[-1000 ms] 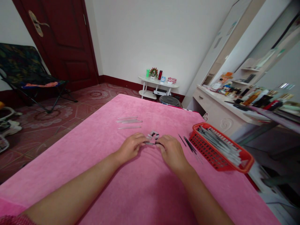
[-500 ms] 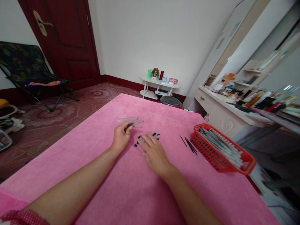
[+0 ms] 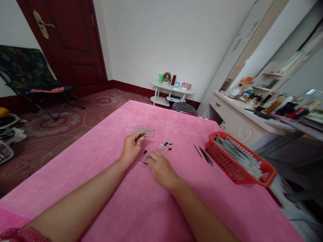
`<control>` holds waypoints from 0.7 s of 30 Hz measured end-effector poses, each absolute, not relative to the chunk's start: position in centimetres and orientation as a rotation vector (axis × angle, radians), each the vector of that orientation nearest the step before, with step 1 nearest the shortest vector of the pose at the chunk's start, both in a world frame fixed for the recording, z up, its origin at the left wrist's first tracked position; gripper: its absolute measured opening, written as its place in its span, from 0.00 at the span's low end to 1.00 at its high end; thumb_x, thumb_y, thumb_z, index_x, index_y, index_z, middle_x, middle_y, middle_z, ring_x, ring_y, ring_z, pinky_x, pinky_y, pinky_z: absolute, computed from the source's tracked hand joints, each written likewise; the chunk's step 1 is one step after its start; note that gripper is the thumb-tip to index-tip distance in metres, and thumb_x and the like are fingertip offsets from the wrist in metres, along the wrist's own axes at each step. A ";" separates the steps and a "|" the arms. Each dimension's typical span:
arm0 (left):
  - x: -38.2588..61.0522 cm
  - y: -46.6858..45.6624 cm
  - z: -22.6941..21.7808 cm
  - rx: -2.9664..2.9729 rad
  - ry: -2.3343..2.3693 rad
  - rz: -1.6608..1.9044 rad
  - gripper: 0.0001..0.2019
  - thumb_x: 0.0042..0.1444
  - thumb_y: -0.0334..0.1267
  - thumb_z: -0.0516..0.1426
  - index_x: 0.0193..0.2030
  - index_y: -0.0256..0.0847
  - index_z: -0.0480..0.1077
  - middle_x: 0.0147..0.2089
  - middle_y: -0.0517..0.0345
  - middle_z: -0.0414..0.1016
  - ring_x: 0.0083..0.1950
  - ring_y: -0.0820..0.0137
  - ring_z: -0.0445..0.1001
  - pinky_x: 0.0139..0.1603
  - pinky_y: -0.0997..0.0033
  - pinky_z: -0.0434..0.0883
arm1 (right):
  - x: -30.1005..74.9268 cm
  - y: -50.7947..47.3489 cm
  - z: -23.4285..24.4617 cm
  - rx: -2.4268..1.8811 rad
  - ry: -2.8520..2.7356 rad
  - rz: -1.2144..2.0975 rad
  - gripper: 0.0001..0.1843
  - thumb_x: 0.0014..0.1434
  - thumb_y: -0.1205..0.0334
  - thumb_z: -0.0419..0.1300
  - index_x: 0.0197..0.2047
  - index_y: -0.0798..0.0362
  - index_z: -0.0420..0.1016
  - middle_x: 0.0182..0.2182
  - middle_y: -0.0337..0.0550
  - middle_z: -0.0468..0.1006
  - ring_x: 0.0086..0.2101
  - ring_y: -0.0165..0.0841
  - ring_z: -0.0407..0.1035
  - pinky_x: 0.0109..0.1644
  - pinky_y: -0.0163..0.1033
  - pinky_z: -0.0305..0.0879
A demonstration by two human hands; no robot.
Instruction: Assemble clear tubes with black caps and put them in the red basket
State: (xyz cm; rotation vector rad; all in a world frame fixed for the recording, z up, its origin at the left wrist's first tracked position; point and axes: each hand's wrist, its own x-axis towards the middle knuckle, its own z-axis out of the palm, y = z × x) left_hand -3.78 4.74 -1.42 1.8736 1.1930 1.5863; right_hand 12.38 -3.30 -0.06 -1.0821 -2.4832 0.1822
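Observation:
My left hand (image 3: 131, 146) is closed, thumb against the fingers, around what looks like a thin clear tube (image 3: 146, 135); most of it is hidden by the fingers. Just beyond it, several clear tubes (image 3: 138, 127) lie side by side on the pink cloth. My right hand (image 3: 163, 168) has its fingertips pinched low over the cloth on a small dark piece, only partly showing. Between the hands lies a small black cap (image 3: 145, 151). Past the right knuckles, a little heap of black and clear small pieces (image 3: 165, 145) rests on the cloth.
On the right stands a red plastic basket (image 3: 232, 168) full of thin grey-white sticks. Beside it lie several thin black sticks (image 3: 205, 155). A pink cloth (image 3: 126, 208) covers the table. A dressing table (image 3: 239, 116) with bottles stands at the right, a folding chair (image 3: 45, 80) at the left.
My right hand has drawn back from the small pieces toward me and slightly left, its spread fingers now pinched. The heap is uncovered. My left hand has hardly moved.

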 end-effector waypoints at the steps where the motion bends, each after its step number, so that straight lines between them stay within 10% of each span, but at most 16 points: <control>1: -3.8 4.7 -1.4 1.882 1.191 1.587 0.11 0.55 0.32 0.53 0.42 0.37 0.75 0.41 0.52 0.77 0.43 0.66 0.74 0.47 0.64 0.71 | 12.9 -3.3 -0.1 -1.082 -2.472 0.181 0.14 0.58 0.77 0.52 0.40 0.53 0.74 0.39 0.44 0.73 0.42 0.34 0.63 0.46 0.39 0.62; 21: -3.3 3.6 -1.1 2.249 0.937 1.364 0.11 0.59 0.31 0.52 0.44 0.39 0.74 0.41 0.50 0.76 0.44 0.66 0.73 0.45 0.67 0.69 | 17.0 -2.6 1.2 -1.293 -1.553 0.556 0.11 0.53 0.66 0.57 0.40 0.53 0.76 0.37 0.45 0.79 0.38 0.34 0.72 0.44 0.41 0.68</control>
